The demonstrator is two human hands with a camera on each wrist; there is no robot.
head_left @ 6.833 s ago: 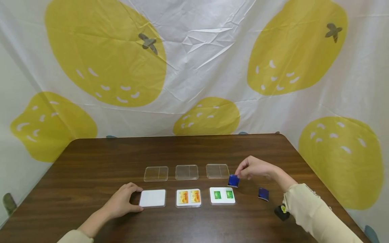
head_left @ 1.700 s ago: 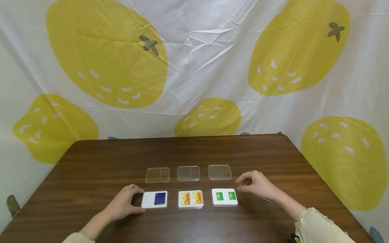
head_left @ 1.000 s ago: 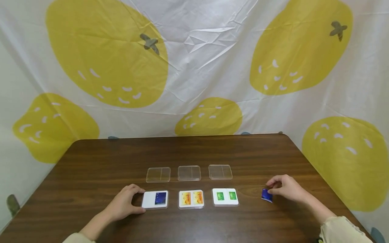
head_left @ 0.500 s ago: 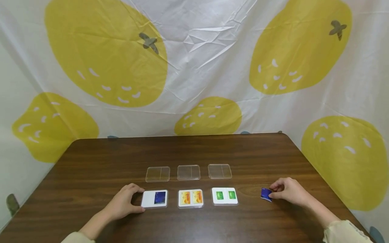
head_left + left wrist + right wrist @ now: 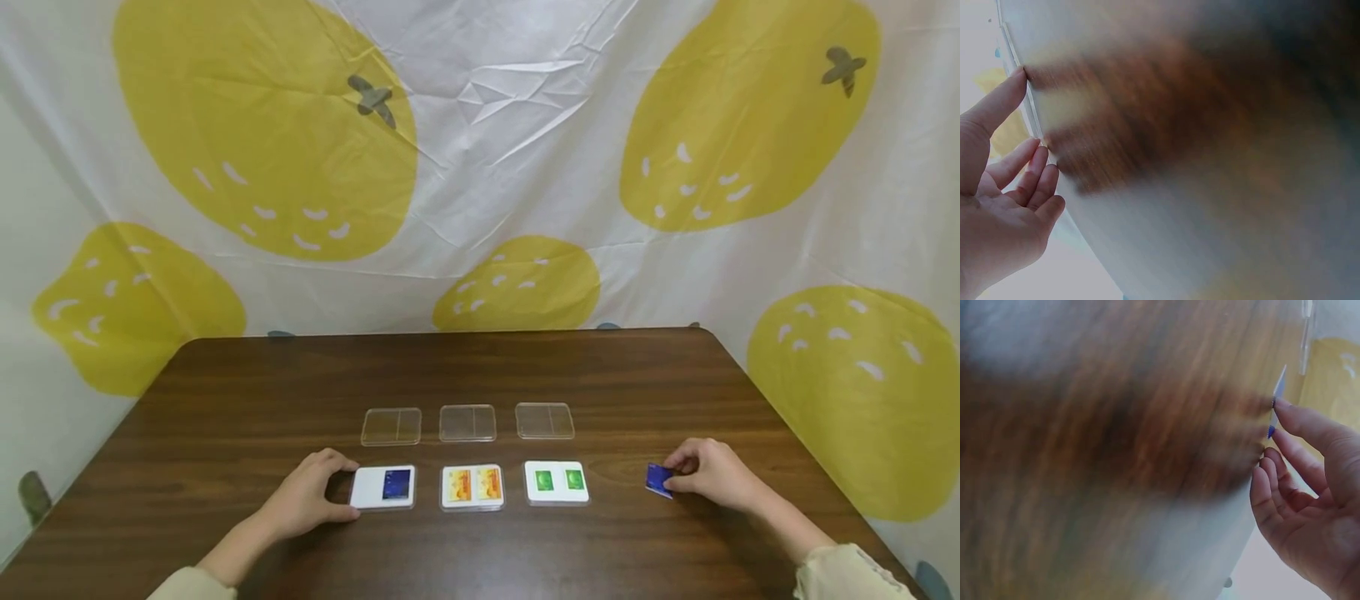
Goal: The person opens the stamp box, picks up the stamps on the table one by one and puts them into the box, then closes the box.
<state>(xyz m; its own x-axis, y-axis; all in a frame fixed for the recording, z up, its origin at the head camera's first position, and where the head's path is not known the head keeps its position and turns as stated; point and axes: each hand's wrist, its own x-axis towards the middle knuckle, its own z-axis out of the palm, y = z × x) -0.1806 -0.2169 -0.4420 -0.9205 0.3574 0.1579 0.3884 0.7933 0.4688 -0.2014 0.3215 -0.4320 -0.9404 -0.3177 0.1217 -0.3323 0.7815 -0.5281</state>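
In the head view my left hand [image 5: 309, 496] holds the left end of a clear case with a white card [image 5: 367, 487], its thumb and forefinger at the corners. A dark blue stamp [image 5: 397, 484] lies on that card's right half. At the right my right hand [image 5: 712, 473] pinches another small blue stamp [image 5: 658, 480], slightly curled, low over the table; its near part is hidden by the fingertips. In the right wrist view this stamp [image 5: 1279, 387] shows nearly edge-on between thumb and fingers. The left wrist view shows the left thumb and fingers at the case's thin edge.
Beside the held case lie a case with two orange stamps [image 5: 474, 486] and a case with two green stamps [image 5: 557, 482]. Behind them stand three clear lids [image 5: 468, 423] in a row on the brown table [image 5: 255, 392]. A lemon-print curtain [image 5: 517, 192] hangs behind.
The first blue stamp has gone from my right hand onto the white card. My right hand has moved back right and pinched the second blue stamp. My left hand stays at the case.
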